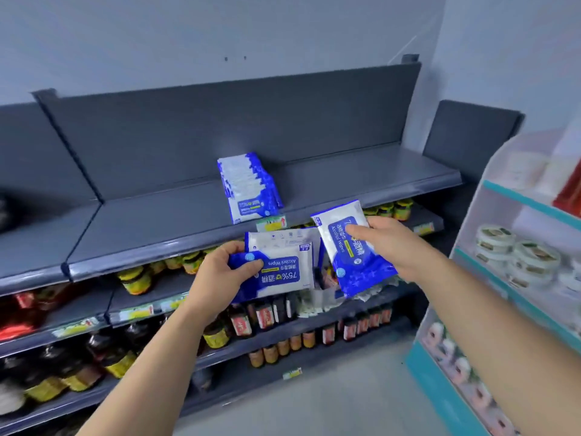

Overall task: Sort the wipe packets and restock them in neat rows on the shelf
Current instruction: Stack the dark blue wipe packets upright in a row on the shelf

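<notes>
Left hand [220,272] grips a short stack of wipe packets [279,265] at frame centre, while the right hand [386,247] pinches a single tilted packet [352,247] just beside it. Above them, a row of packets [248,187] stands on the grey shelf [157,221].

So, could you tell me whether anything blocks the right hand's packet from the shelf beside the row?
Nothing visible does. The right hand holds the packet near the front edge of the top shelf, and only bare shelf shows right of the standing row.
</notes>
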Demonstrator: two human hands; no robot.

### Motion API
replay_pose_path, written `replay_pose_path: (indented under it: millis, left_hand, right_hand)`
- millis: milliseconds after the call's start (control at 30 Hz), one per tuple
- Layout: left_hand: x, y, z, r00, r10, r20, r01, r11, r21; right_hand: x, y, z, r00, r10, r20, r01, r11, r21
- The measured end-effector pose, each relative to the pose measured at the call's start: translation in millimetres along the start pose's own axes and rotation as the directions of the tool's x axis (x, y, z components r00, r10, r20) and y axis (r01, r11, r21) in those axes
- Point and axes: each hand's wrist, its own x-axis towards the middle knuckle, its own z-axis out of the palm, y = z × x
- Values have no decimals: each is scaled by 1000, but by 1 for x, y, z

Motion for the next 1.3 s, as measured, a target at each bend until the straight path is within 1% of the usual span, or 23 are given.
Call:
replay_pose_path:
  millis: [133,233,467,567,667,733,900,1000,1067,1133,1167,1233,1300]
  left_hand:
    - [56,-10,-18,999,-41,0,41,998,-52]
    - [98,-13,-20,998,-64,-3,64,995,-78]
    - [198,-6,-12,995,-65,-82,58,995,-79]
    - [235,-10,-12,985,-85,-149,74,994,-81]
    - [261,-16,-14,968,-127,-219,103,988,-118]
    - [274,-23,-16,959,-159,-236,136,985,-110]
    - [300,-43,-17,954,-194,-229,204,979,23]
    - [312,-48,-16,950,-143,-277,184,974,129]
    - [319,-50,-15,943,-105,-314,165,972,170]
    - [324,-51,-12,939,-89,-332,157,970,184]
    - [325,-50,-12,937,-83,-338,156,969,192]
    - [323,-50,-10,937,-70,-342,150,965,214]
    - [320,-50,-10,944,-31,-329,132,948,291]
  right_hand:
    - [72,-8,24,991,51,123,-59,997,58]
    - [128,-12,35,981,56,188,-72,994,80]
    - [245,-26,37,976,4,216,-18,998,62]
    - [289,-30,38,979,-45,201,34,998,58]
    - [323,-34,37,987,-87,139,77,994,77]
    - [340,-34,34,991,-97,96,89,993,84]
    - [362,-26,27,994,-93,52,86,989,124]
    - [366,-22,26,995,-87,42,81,989,126]
    - [371,-17,25,997,-79,19,76,990,121]
    - [373,-8,20,997,-83,2,83,993,83]
    - [373,-3,18,996,-89,6,89,996,34]
    - [372,10,14,995,-89,36,93,987,-132]
    - [370,20,12,996,-62,61,78,952,-297]
